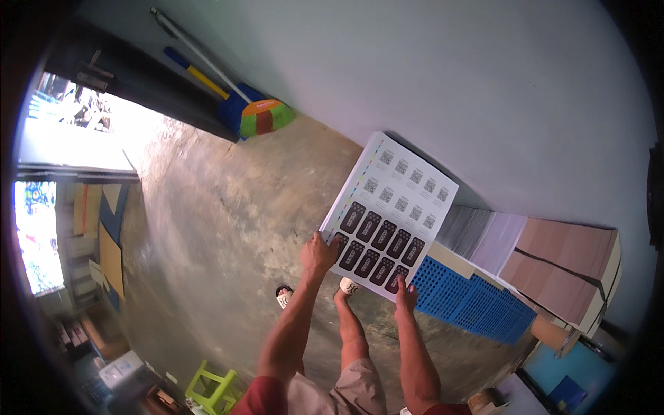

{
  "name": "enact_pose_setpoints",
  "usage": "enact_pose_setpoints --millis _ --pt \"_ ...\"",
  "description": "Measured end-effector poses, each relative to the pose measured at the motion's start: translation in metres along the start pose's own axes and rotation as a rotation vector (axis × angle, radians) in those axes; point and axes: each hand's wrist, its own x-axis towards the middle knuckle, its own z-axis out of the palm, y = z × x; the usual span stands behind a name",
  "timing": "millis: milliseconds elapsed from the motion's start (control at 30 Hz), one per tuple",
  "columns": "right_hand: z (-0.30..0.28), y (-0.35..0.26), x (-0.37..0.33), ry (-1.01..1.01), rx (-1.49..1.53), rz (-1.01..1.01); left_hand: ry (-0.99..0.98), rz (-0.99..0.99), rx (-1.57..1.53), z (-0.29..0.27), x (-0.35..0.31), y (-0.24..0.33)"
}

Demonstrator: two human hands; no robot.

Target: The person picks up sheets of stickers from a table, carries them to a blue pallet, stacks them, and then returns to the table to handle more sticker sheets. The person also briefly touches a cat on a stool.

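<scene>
A thick stack of printed sheets (413, 198) is held in front of me, tilted, with small square codes over its far half and dark rounded labels over its near half. A strip of coloured marks runs along its left edge. My left hand (319, 254) is closed on the lower left edge, thumb on top. At the near right corner my right hand (407, 297) grips the same stack, its thumb over the printed face. The fingers beneath the paper are hidden.
Paper stacks (560, 263), one strapped in black, lie along the wall at right, beside a blue perforated crate (463, 297). A broom (266, 117) and a blue dustpan lean near the doorway. A green plastic stool (211, 389) stands at lower left on the concrete floor (207, 228).
</scene>
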Motion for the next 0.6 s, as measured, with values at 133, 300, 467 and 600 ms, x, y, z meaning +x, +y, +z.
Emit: enact_pose_setpoints --millis 133,300,467,600 --pt "-0.010 -0.007 0.006 -0.149 0.042 -0.130 0.066 0.053 -0.052 0.013 0.005 -0.014" --pt "-0.034 -0.019 0.018 -0.270 0.164 -0.092 0.024 0.009 -0.119 0.027 0.001 -0.021" --pt "-0.057 -0.030 0.021 -0.547 0.504 0.007 0.011 0.033 -0.171 0.034 -0.002 -0.035" --pt "-0.081 -0.065 -0.005 -0.638 0.534 0.108 -0.005 0.027 -0.113 0.017 -0.003 -0.035"
